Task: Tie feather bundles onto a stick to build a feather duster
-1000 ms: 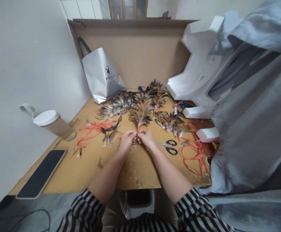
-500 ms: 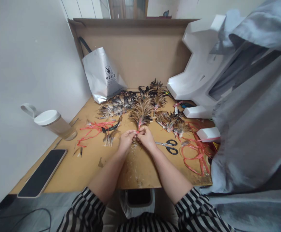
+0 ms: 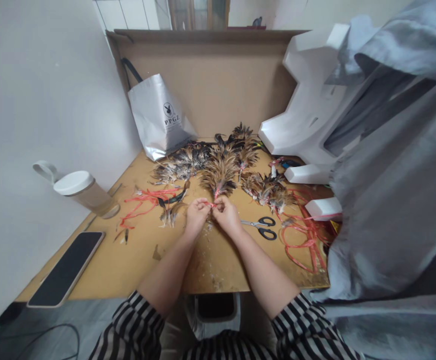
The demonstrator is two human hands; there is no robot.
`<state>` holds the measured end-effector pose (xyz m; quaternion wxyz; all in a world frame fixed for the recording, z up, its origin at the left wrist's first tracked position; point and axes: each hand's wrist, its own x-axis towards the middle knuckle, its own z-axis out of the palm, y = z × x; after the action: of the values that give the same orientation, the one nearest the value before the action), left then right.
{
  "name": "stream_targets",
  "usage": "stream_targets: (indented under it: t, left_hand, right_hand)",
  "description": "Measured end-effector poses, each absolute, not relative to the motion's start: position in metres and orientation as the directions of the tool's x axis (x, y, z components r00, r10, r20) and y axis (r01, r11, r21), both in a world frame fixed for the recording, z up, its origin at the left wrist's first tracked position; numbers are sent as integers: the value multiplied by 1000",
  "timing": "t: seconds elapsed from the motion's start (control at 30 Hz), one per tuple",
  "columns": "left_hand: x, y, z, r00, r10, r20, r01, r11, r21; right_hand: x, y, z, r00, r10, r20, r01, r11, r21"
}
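A bundle of brown feathers fans away from me at the middle of the table, its stem end wrapped in red plastic string. My left hand pinches a strand of this string just below the bundle. Close beside it, my right hand has thumb and fingers closed at the bound stem and string. A short red stretch spans the gap between the two hands. Exactly how the string runs under the fingers is hidden. Black-handled scissors lie right of my right hand.
Feather piles lie behind, and more feathers to the right. Loose red string coils at the right, with scraps at the left. A lidded cup, a phone, a silver bag and white foam surround the work.
My left hand has drawn slightly left, away from the right hand, showing more red string between them. The right hand and the feather bundle stay nearly in place.
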<state>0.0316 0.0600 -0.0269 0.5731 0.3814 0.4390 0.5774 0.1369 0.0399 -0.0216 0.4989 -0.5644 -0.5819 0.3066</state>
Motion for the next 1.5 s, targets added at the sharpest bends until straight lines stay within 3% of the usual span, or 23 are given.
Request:
stream_targets:
  t: [0.2,0.53,0.7,0.8,1.1,1.3,1.4,1.5]
  left_hand:
    - [31,59,-26,-78,997,-31,-309,5,951]
    - [31,60,-28,-83,994,72,-229,-89,969]
    - [31,58,-26,-80,992,96,-208,-110,972]
    - [30,58,-25,-66,995,78,-206,-90,974]
    - [31,57,-23,-23,998,-64,-334,53,941]
    - [31,55,-19,7,995,-98,-371,94,924]
    - [31,55,-18,27,993,-113,-386,114,915]
    - [31,54,-17,34,993,-116,-420,120,899]
  right_hand:
    - [140,34,-18,43,924,379,527,301,-795]
    - [146,30,-6,-16,929,369,759,252,-601]
    - [148,30,-3,-91,918,387,813,293,-503]
    - [147,30,-3,-90,923,374,814,285,-507]
    - [147,36,-12,39,933,357,604,263,-753]
    - [144,45,-22,94,976,196,230,170,-958]
    - [144,48,-23,70,994,85,33,83,-996]
    - [144,50,-23,66,994,83,11,82,-997]
